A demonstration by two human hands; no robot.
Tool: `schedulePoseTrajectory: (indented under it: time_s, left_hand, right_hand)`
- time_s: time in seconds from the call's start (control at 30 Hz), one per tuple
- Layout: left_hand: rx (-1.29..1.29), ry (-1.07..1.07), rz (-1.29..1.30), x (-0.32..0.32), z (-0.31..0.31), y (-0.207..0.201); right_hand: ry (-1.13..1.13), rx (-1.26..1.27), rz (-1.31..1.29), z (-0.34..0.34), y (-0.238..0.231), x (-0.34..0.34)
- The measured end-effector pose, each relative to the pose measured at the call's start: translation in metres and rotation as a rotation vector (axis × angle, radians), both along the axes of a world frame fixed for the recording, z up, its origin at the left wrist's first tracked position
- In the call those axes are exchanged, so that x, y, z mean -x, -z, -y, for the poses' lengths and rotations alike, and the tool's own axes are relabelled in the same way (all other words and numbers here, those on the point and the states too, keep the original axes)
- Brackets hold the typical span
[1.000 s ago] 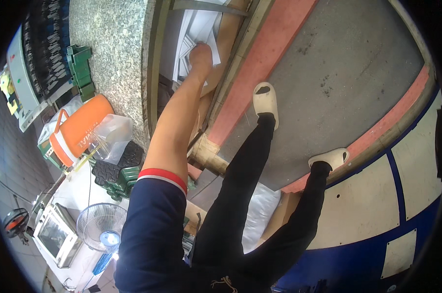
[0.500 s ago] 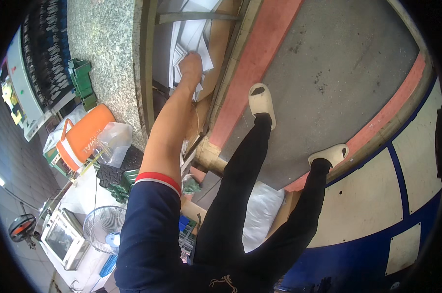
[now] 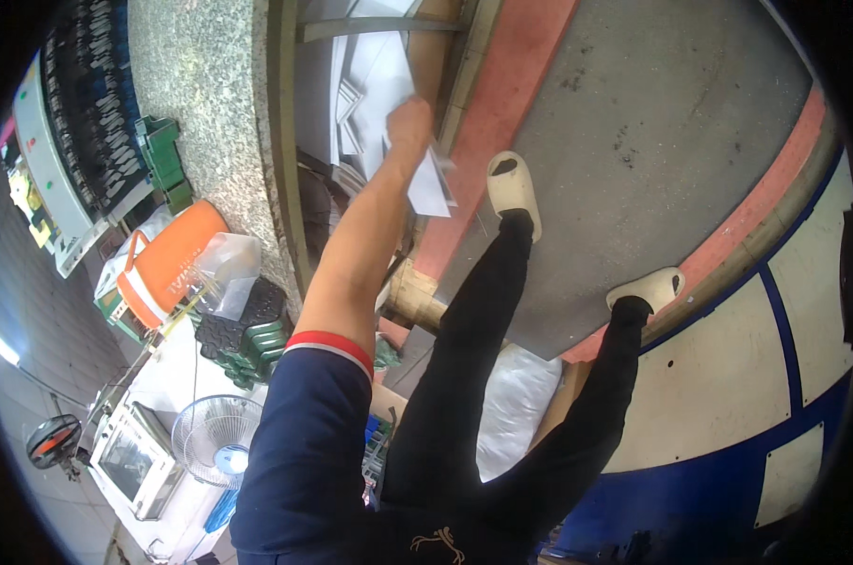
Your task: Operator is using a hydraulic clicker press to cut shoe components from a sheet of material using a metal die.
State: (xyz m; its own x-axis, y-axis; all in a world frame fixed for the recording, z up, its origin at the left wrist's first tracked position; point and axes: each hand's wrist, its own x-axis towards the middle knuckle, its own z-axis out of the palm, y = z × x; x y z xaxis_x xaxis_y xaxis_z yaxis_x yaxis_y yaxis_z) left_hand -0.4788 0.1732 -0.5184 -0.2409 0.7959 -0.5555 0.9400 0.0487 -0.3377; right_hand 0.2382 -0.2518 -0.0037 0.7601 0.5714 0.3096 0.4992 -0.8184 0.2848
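Observation:
My left hand (image 3: 410,124) reaches out at the end of a bare forearm, over a low space beside the speckled stone counter (image 3: 205,113). Its fingers are closed on a few white paper sheets (image 3: 430,191), whose near edges are smeared by motion. More white sheets (image 3: 379,66) lie loose behind the hand, and a small stack of folded white papers (image 3: 349,113) sits just left of it. A metal bar (image 3: 379,26) crosses above the papers. My right hand is out of the picture.
On the left are an orange and white cooler jug (image 3: 167,268), a clear plastic bag (image 3: 230,273), green crates (image 3: 247,344) and a fan (image 3: 217,441). A red-painted strip (image 3: 502,104) borders the grey floor. A white plastic sack (image 3: 518,405) lies beside my legs.
My left hand has moved right and slightly toward me, drawing white sheets away from the pile. The whole view has shifted a little.

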Motion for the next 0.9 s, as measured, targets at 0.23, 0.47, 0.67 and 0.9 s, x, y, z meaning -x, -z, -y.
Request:
schedulePoseTrajectory:
  time_s: [0.23, 0.47, 0.67, 0.9]
  left_hand:
    - [-0.228, -0.324, 0.104, 0.027, 0.018, -0.015]
    - [-0.530, -0.602, 0.081, 0.003, 0.021, 0.003]
    - [-0.525, -0.753, 0.075, -0.008, 0.010, 0.025]
    - [-0.388, -0.794, 0.205, -0.028, 0.003, -0.009]
  right_hand:
    - [0.001, -0.030, -0.083, 0.014, -0.019, -0.013]
    - [-0.047, -0.055, -0.160, 0.017, -0.022, -0.020]
    - [-0.017, -0.074, -0.170, 0.007, -0.010, -0.009]
    - [-0.087, -0.054, -0.064, 0.000, -0.009, -0.001]
